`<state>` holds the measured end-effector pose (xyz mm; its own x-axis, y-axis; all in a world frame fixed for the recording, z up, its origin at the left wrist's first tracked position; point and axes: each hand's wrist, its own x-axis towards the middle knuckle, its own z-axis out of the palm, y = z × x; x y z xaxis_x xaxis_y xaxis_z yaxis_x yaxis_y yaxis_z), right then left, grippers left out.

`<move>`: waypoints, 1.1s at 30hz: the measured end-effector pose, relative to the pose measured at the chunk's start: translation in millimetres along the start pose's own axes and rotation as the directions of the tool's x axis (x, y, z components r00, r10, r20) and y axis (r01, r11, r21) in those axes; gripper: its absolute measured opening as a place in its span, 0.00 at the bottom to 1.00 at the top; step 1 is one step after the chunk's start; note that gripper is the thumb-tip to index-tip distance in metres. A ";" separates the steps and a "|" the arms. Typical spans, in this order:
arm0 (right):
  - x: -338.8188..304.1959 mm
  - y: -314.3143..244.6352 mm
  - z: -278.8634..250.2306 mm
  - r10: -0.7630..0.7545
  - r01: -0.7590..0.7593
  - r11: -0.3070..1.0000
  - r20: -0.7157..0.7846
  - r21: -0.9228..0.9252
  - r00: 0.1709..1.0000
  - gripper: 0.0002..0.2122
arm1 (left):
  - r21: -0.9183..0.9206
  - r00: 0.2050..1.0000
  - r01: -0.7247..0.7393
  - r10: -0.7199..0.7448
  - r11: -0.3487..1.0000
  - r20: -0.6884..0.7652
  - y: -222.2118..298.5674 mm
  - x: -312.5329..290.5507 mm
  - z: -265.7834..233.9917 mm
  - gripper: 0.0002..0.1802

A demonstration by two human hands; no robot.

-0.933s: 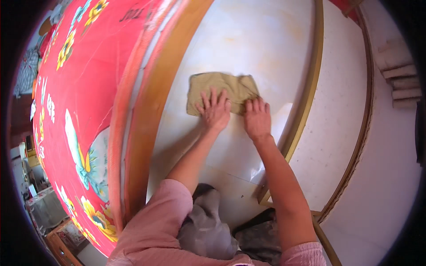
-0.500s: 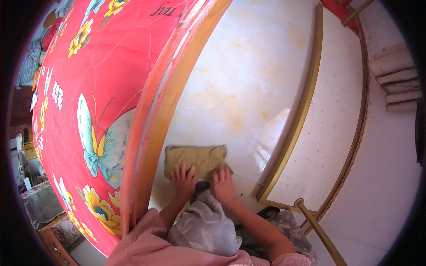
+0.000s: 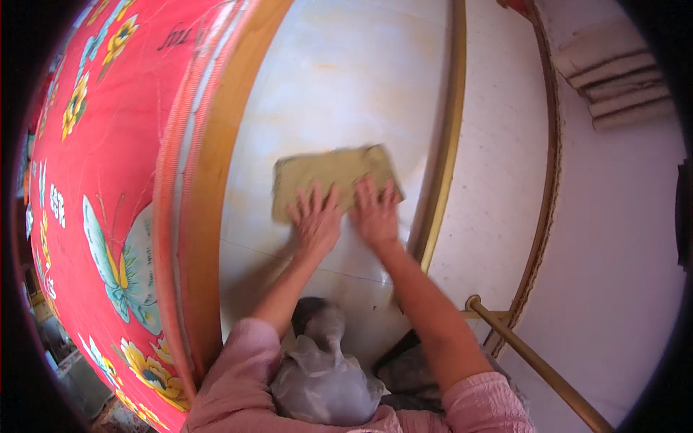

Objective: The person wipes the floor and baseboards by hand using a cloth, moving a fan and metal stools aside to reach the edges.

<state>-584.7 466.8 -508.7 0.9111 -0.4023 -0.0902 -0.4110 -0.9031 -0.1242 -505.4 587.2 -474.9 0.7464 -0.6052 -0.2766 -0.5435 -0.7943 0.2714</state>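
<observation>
writing shows on the red cover (image 3: 119, 155) that fills the left of the frame: a short run of dark slanted lettering (image 3: 173, 37) near its upper right edge, and a cluster of white characters (image 3: 56, 208) at the far left, bent by the lens. small dark marks beside the butterfly print (image 3: 119, 270) look like script too, but are too fine to make out. yellow flowers are printed above and below it

just left of the frame's centre, an olive-tan cloth (image 3: 317, 167) lies spread flat on a pale, glossy surface (image 3: 339, 79), its upper right corner slightly rumpled. both hands bear on its lower part, and most of it reaches beyond their fingertips toward the top of the frame. the left hand (image 3: 316, 222) has its fingers fanned apart over the lower middle of the cloth; the right hand (image 3: 375, 215), a little blurred, lies close beside it with its fingers closer together, near the lower right corner

a brown wooden edge (image 3: 209, 159) runs left of the cloth, a gold-coloured rim (image 3: 444, 144) right of it, and folded beige pieces (image 3: 613, 76) are stacked at upper right
</observation>
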 end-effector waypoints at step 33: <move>-157.7 -77.9 -39.7 -0.133 -0.075 0.865 0.370 0.497 0.919 0.25 | 0.081 0.835 -0.465 0.467 0.882 -0.291 -70.7 -102.1 34.7 0.17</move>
<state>-695.1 594.7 -445.6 0.8806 -0.1939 -0.4323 -0.4392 -0.6763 -0.5913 -556.5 703.3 -497.8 0.4810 -0.8613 0.1640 -0.8575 -0.4231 0.2928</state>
